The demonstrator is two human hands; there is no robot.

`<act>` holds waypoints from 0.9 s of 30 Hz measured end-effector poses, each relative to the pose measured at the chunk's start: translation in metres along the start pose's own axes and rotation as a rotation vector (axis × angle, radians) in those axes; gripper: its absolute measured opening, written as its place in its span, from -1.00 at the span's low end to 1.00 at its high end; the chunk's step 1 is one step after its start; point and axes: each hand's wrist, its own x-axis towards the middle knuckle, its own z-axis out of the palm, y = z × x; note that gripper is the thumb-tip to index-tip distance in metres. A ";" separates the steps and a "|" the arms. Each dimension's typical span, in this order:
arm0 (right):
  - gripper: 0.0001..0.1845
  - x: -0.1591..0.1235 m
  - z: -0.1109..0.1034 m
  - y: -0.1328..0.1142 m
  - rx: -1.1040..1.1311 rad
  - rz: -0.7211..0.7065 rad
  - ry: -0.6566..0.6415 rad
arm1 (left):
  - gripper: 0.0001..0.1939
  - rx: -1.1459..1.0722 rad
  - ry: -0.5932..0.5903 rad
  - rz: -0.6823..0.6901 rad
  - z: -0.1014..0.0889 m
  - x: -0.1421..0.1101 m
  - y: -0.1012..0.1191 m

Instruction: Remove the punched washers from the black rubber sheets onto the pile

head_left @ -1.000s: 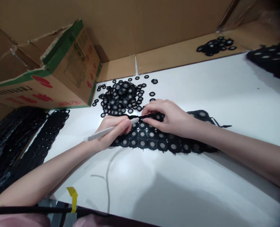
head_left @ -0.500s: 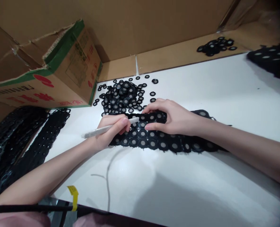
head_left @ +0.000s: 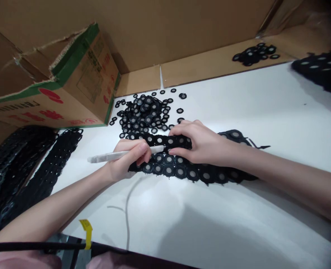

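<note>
L fingers (head_left: 143, 148) clamped on white pen-like tool (head_left: 98, 158), R fingers (head_left: 180, 152) on black disc sheet (head_left: 169, 170) under both, several rows formed, w/ loose discs (head_left: 147, 112) heaped just beyond.

Quick tally: two hands, one left (head_left: 128, 157) and one right (head_left: 197, 142), one pen (head_left: 99, 158), one box (head_left: 91, 80), one yellow tag (head_left: 88, 233). Two disc sheets, the middle sheet (head_left: 180, 170) and the far-right sheet (head_left: 323, 67). Two heaps of loose discs, a big heap (head_left: 144, 112) and a small heap (head_left: 253, 55) (dozens in the big one, too overlapped to count exactly). Black mesh strips (head_left: 55, 164): at least two.
</note>
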 end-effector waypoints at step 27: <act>-0.42 -0.005 -0.007 -0.006 0.152 0.109 -0.119 | -0.55 0.119 -0.017 0.132 0.000 -0.005 0.000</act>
